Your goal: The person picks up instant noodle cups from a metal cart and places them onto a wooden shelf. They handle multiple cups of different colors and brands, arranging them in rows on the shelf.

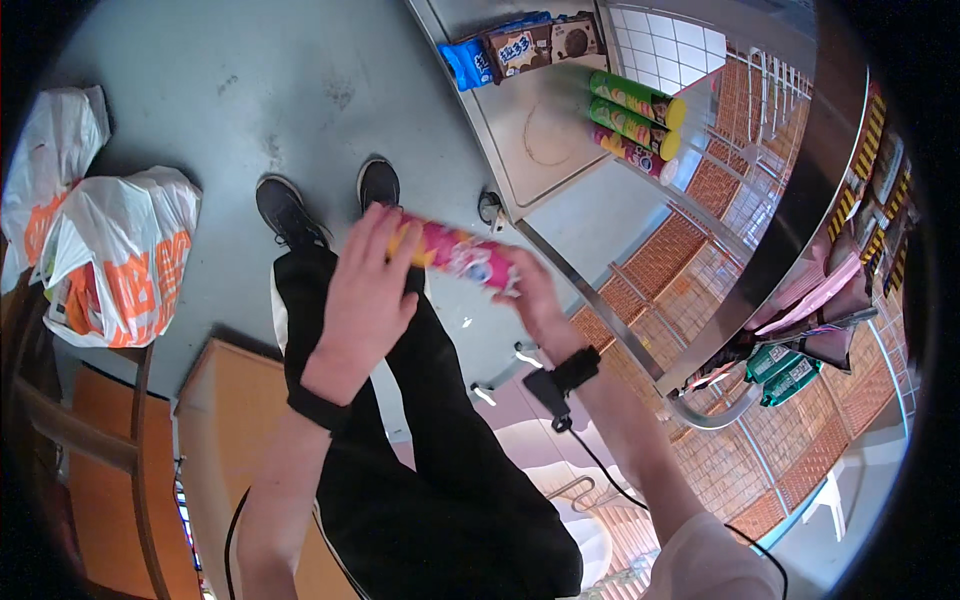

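Observation:
A pink and yellow chip canister (469,259) lies level between my two hands, above my shoes. My left hand (367,292) spreads its fingers over the canister's left end, and its thumb is out to the side. Around the other end curl the fingers of my right hand (534,289), slightly blurred. To the upper right, two green canisters (626,120) with yellow lids and another pink canister (637,155) lie side by side on a metal trolley shelf (540,135). Packs of biscuits (517,49) stand at the shelf's far end.
Two white plastic bags (124,255) with orange print are at the left, near a wooden frame (82,427). A caster wheel (491,210) sits under the trolley's corner. Hanging snack packs (825,300) and brown woven panels (637,270) are at the right.

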The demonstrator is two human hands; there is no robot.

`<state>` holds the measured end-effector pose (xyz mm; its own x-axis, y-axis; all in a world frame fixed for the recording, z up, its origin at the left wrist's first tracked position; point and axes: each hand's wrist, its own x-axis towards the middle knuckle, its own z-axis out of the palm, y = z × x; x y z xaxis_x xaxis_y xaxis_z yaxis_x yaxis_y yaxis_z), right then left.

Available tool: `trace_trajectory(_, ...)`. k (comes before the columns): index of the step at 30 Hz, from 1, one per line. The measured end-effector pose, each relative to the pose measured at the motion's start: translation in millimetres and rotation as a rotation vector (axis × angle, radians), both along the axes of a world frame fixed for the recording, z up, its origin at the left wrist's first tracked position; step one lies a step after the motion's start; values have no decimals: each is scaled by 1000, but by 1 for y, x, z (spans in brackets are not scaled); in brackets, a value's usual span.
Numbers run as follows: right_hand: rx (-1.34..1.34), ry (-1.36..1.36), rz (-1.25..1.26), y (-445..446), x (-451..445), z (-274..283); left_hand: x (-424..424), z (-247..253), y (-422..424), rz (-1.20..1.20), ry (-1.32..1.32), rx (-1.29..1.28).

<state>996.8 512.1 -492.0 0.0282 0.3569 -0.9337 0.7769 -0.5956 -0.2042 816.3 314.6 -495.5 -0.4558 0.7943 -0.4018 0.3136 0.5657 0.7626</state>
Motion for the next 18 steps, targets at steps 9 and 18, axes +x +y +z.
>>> trace_trajectory(9,-566,125,-60,-12,-61,-2,4,-28,-32,-118,83,-11)
trace_trajectory(18,847,-860,588,265,98,-134,11,-23,-66,2,-54,-121)
